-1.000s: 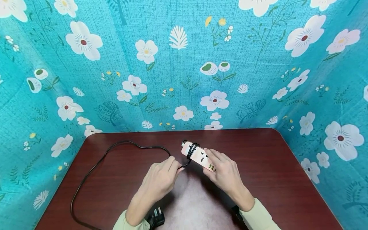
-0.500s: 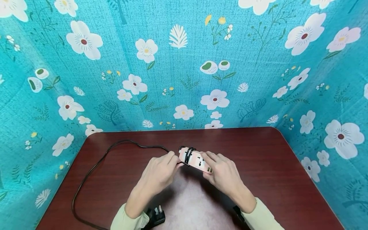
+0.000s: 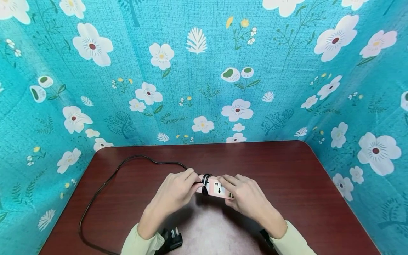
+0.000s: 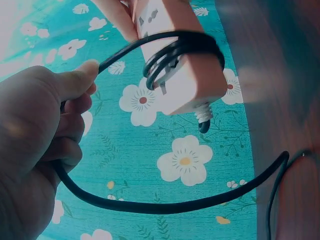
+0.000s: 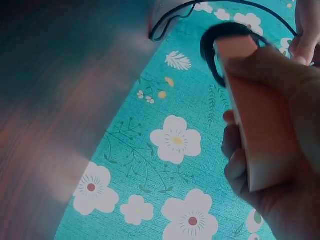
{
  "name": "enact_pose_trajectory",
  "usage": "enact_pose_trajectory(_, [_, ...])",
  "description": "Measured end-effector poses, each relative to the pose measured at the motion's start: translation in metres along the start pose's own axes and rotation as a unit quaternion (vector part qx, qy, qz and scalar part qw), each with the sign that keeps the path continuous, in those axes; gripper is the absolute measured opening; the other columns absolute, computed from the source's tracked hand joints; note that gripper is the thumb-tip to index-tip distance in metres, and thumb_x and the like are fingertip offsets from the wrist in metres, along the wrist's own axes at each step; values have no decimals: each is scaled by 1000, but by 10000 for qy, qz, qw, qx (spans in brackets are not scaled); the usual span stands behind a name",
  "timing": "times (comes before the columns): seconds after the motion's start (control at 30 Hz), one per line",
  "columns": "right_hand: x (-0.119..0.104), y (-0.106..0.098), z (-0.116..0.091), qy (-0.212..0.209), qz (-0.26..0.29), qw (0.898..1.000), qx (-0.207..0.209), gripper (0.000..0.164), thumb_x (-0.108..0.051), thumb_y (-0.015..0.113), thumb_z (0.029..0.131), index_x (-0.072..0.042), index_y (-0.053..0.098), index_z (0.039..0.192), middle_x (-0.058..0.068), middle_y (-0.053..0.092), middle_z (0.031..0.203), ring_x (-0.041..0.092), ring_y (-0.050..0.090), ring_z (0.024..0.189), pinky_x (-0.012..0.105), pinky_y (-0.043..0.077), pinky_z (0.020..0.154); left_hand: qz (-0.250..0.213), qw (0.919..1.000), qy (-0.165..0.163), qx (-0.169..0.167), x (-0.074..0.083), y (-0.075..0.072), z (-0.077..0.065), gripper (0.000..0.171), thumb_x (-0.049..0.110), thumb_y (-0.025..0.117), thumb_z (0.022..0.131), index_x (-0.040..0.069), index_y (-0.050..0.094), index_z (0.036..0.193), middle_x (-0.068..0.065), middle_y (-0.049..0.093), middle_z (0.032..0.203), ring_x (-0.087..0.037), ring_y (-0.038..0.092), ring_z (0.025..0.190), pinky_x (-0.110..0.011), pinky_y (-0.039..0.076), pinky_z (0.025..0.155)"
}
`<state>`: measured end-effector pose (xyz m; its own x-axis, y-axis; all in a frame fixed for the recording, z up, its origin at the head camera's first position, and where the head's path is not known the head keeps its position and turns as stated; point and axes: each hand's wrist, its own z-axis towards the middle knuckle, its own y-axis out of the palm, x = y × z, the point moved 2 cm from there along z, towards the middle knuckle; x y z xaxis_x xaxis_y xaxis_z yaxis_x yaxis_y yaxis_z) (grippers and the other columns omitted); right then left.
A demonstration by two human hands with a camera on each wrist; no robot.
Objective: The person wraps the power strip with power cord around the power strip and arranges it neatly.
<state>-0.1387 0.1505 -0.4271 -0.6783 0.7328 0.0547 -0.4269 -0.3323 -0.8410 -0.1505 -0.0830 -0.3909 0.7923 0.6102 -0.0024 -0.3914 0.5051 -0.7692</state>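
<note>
A pink and white power strip [image 3: 219,188] is held over the table by my right hand [image 3: 247,194], which grips its socket end. Black cord [image 4: 182,47] is wrapped in several turns round the strip's other end, where the cord comes out of it. My left hand [image 3: 175,193] pinches the cord between thumb and forefinger close beside the wraps, with the other fingers curled round it. From that fist the loose cord [image 4: 165,206] sags away in the left wrist view. In the right wrist view the pink back of the strip [image 5: 265,130] lies between thumb and fingers.
The rest of the cord [image 3: 92,198] curves over the left part of the dark red table [image 3: 287,170]. A black plug [image 3: 173,239] with metal pins lies by the left sleeve. A blue flowered cloth [image 3: 191,88] hangs behind the table and at its sides.
The power strip has come down and slightly left and turned closer to level. My left hand, pinching the cord, is now right against the wrapped end.
</note>
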Motion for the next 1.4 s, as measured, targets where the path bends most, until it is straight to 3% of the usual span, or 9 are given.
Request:
enact_pose_trajectory(0.13, [-1, 1, -2, -363, 342, 9987, -81, 70, -33, 91, 56, -14, 70, 120, 0, 75, 110, 14, 63, 76, 28, 52, 63, -517, 9985, -104, -150, -5, 4, -2, 19, 23, 78, 83, 16, 61, 83, 10, 55, 74, 1, 45, 53, -15, 39, 50])
enact_pose_trajectory(0.23, [-3, -1, -4, -591, 623, 9959, -271, 70, -34, 91, 58, -15, 69, 121, -1, 74, 112, 14, 67, 85, 29, 55, 68, -1153, 9922, -310, -358, -10, 6, -4, 17, 26, 79, 83, 19, 63, 83, 11, 60, 76, 4, 44, 55, -10, 37, 53])
enact_pose_trajectory(0.47, [-4, -7, -4, -767, 1288, 9875, -494, 64, -31, 89, 62, -17, 69, 122, -3, 73, 114, 11, 69, 96, 29, 57, 76, -2845, 9536, -731, -653, -24, 11, -8, 10, 28, 80, 82, 25, 71, 83, 14, 58, 73, 6, 37, 56, -7, 33, 51])
enact_pose_trajectory(0.7, [-8, -7, -1, -898, 1681, 9810, -351, 58, -25, 83, 65, -14, 69, 120, -3, 73, 114, 10, 69, 97, 27, 56, 79, -3422, 9278, -1226, -843, -35, 18, -16, 8, 34, 79, 83, 30, 72, 85, 15, 61, 72, 3, 40, 56, -13, 36, 51])
enact_pose_trajectory(0.83, [-10, -8, 1, -856, 2072, 9742, -254, 54, -20, 82, 66, -16, 70, 118, -6, 72, 111, 6, 67, 95, 23, 55, 80, -3693, 9158, -1301, -893, -38, 20, -18, 7, 33, 79, 82, 30, 73, 84, 12, 62, 71, 1, 39, 55, -14, 36, 50])
enact_pose_trajectory(0.93, [-13, -9, 3, -876, 2522, 9636, -165, 54, -18, 82, 65, -19, 68, 118, -10, 71, 109, 2, 65, 92, 18, 53, 79, -4177, 8922, -1389, -1010, -41, 21, -19, 7, 29, 80, 82, 26, 74, 84, 8, 64, 71, 1, 41, 56, -14, 37, 50])
enact_pose_trajectory(1.07, [-14, -9, 4, -876, 3087, 9471, -101, 60, -17, 83, 64, -22, 67, 121, -11, 70, 111, 0, 64, 93, 14, 50, 80, -4931, 8515, -1445, -1045, -44, 24, -20, 8, 18, 81, 80, 20, 76, 85, 2, 65, 72, 0, 45, 59, -16, 39, 49])
enact_pose_trajectory(1.27, [-16, -8, 2, -739, 3908, 9174, -100, 62, -16, 87, 66, -18, 66, 124, -6, 71, 112, 0, 65, 90, 10, 49, 75, -5654, 8121, -1200, -807, -46, 35, -26, 9, 3, 78, 80, 9, 76, 87, -4, 61, 67, 0, 42, 57, -19, 34, 44])
enact_pose_trajectory(1.4, [-19, -8, 2, -671, 4211, 9045, 111, 65, -13, 89, 63, -10, 67, 124, -1, 73, 110, 3, 66, 87, 10, 50, 74, -6001, 7882, -1156, -732, -45, 43, -31, 7, -3, 71, 85, -1, 74, 91, -10, 58, 67, 1, 41, 55, -19, 33, 42])
